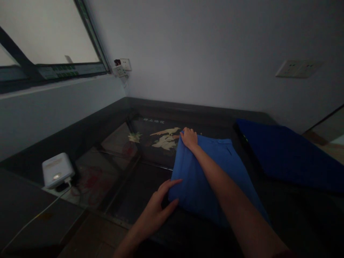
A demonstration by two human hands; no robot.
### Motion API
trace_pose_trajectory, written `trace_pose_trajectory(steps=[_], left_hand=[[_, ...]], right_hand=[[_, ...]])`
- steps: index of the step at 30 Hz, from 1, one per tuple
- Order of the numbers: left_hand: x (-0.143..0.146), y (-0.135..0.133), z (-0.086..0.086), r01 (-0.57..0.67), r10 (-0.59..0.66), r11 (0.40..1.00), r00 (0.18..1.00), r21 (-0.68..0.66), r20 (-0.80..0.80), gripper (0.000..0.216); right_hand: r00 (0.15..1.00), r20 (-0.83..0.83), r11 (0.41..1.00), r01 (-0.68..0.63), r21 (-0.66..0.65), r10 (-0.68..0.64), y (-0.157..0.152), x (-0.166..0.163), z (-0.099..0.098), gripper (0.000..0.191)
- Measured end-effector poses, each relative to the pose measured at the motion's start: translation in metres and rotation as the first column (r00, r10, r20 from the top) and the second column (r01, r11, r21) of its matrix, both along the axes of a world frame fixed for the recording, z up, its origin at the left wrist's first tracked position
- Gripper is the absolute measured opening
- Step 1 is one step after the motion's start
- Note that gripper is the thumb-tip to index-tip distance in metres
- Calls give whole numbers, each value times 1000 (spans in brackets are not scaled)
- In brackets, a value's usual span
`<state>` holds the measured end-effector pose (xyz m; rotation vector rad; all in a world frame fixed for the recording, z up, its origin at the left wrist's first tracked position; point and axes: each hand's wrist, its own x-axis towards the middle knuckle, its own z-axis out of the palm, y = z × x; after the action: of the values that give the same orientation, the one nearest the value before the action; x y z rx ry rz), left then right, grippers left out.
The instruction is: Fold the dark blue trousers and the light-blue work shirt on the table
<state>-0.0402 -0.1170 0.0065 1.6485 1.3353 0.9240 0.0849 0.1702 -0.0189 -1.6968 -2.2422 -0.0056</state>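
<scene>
A folded blue garment (206, 179) lies on the dark glossy tabletop (131, 190). It has what looks like a waistband and a pocket slit, perhaps trousers. My right hand (189, 138) reaches across it, with fingers curled over its far left corner. At the near left corner is my left hand (158, 206), thumb and forefinger spread apart. The forefinger rests at the cloth's left edge, and the thumb points toward the near corner. My right forearm covers part of the garment's middle.
To the right lies a darker blue, flat item (290, 154). A white device (57, 170) with a cable plugged in stands at the left. Walls border the far and left sides, with sockets (298, 68) and a window (51, 36).
</scene>
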Motion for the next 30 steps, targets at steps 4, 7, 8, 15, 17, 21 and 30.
trace_pose_trajectory(steps=[4, 7, 8, 15, 17, 21, 30], left_hand=[[1, -5, 7, -47, 50, 998, 996, 42, -79, 40], [2, -11, 7, -80, 92, 992, 987, 97, -131, 39], [1, -13, 5, -89, 104, 990, 984, 112, -144, 39], [-18, -20, -20, -309, 328, 941, 934, 138, -145, 38], [-21, -18, -20, -277, 292, 954, 947, 116, -137, 32], [-14, -11, -10, -161, 173, 982, 978, 102, -118, 13], [1, 11, 11, -23, 42, 966, 997, 258, -69, 13]], right_hand=[[1000, -1, 999, -2, 37, 2, 0, 0, -4, 32], [1000, -3, 999, -5, 32, 5, 1, 0, -5, 32], [1000, -5, 1000, -7, 30, 7, 2, 0, -5, 32], [999, -36, 999, -13, 35, 14, 3, 1, -6, 32], [999, -39, 999, -13, 30, 14, 3, 1, -7, 31], [999, -39, 1000, -8, 14, 9, 4, 2, -6, 31], [999, -33, 1000, -10, 25, 10, 1, 0, -3, 32]])
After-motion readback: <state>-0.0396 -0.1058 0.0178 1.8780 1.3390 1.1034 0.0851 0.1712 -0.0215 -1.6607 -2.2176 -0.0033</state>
